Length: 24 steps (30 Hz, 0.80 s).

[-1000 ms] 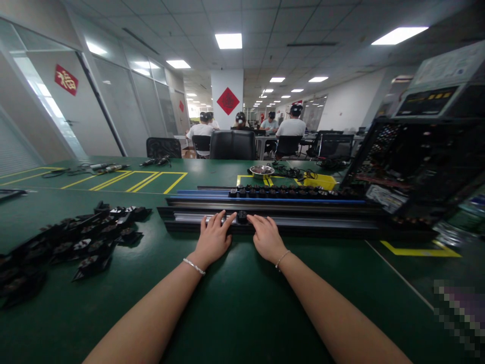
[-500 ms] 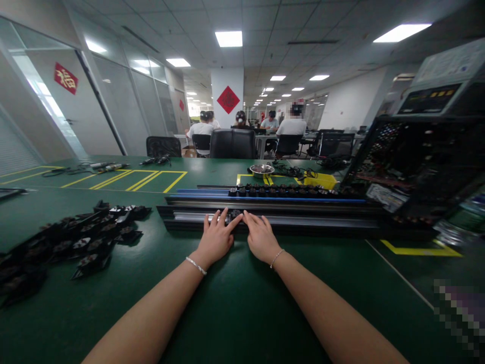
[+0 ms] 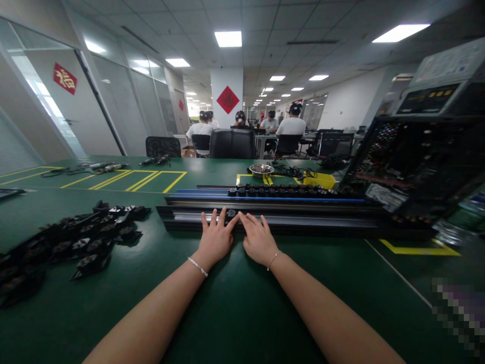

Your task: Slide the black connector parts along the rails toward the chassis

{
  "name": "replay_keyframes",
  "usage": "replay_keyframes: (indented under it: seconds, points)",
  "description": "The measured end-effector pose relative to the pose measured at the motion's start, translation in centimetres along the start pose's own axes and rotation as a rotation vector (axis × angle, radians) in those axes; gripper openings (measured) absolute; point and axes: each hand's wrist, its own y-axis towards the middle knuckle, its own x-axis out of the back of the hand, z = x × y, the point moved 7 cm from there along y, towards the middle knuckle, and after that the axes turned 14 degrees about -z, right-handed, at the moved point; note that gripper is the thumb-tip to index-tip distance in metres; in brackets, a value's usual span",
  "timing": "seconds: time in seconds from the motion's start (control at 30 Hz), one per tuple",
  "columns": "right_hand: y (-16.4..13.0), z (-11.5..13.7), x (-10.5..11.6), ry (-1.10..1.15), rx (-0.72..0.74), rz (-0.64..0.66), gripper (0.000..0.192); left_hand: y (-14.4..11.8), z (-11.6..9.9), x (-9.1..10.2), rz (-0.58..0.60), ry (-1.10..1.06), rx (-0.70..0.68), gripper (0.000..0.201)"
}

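Note:
My left hand [image 3: 215, 238] and my right hand [image 3: 258, 239] lie flat, side by side, on the green table with the fingers spread over the near black metal rail [image 3: 310, 221]. Between the two index fingertips a small black part [image 3: 231, 213] sits in the rail's groove, and both fingertips touch it. Neither hand is closed around anything. Just behind runs a second rail with a blue edge [image 3: 197, 192], carrying a row of black parts [image 3: 288, 191].
A pile of loose black parts [image 3: 83, 235] lies on the left of the table. An open computer case [image 3: 417, 167] stands at the right. Further back are a metal bowl [image 3: 261, 170], a yellow tray [image 3: 322, 180], cables, chairs and several seated people.
Both hands have slid a little to the left along the near rail, and the small black part between the index fingers has moved left with them.

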Motion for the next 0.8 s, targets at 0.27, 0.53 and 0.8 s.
replay_keyframes:
  seconds: [0.27, 0.53, 0.8]
  points:
    - [-0.2, -2.5, 0.7, -0.196, -0.153, -0.06, 0.059, 0.0, -0.1, 0.6, 0.016, 0.012, 0.046, 0.053]
    - [-0.2, -2.6, 0.6, -0.185, -0.138, -0.06, 0.052, -0.1, 0.7, 0.8, 0.033, 0.104, 0.088, 0.047]
    - [-0.2, -2.7, 0.7, -0.177, -0.14, -0.052, 0.049, -0.3, 1.7, 0.5, 0.081, 0.161, 0.196, 0.053]
